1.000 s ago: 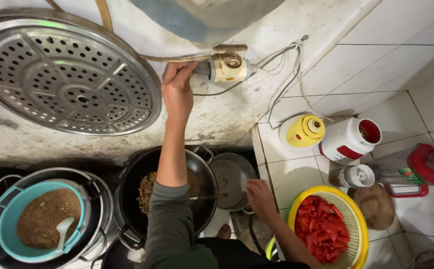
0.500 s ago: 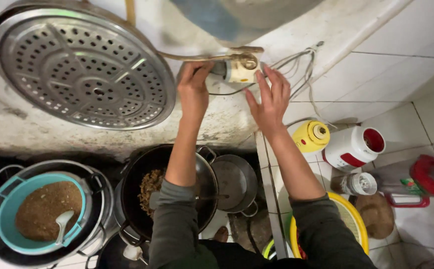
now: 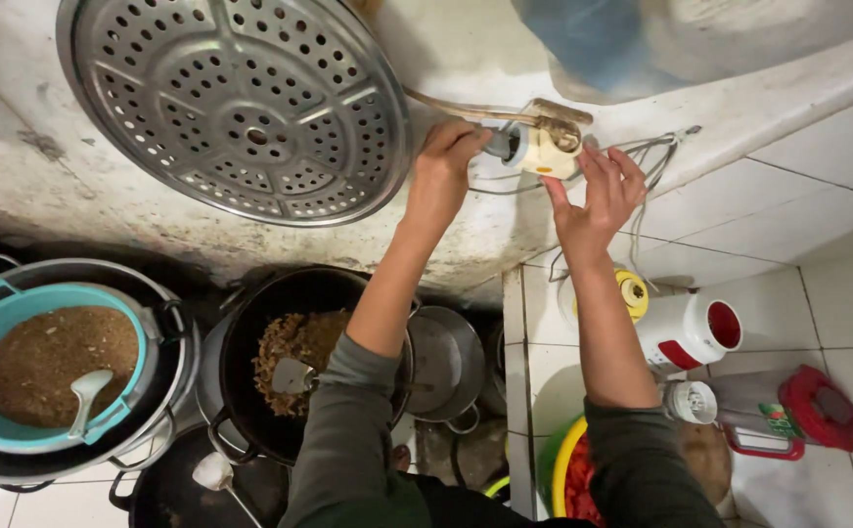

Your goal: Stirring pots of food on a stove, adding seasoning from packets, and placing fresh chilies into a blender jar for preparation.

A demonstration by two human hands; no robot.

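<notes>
Both arms reach up to a small cream-coloured electrical fitting (image 3: pixel 542 149) fixed on the rough wall, with grey wires (image 3: pixel 648 156) trailing from it. My left hand (image 3: pixel 442 168) grips the dark part at the fitting's left end. Just right of it and below, my right hand (image 3: pixel 596 199) has its fingers spread, the fingertips touching or almost touching the fitting's underside. Grey-green sleeves cover both forearms.
A large perforated metal steamer tray (image 3: pixel 241 103) hangs on the wall at left. Below stand a black wok with brown food and a spatula (image 3: pixel 294 364), a teal bowl of brown mash (image 3: pixel 50 367), a metal lid (image 3: pixel 451 362), a white and red jar (image 3: pixel 691 330), and a yellow basket (image 3: pixel 568 469).
My right hand rose from the counter beside the yellow basket up to the wall fitting. My left hand stayed on the fitting. The view moved closer to the wall.
</notes>
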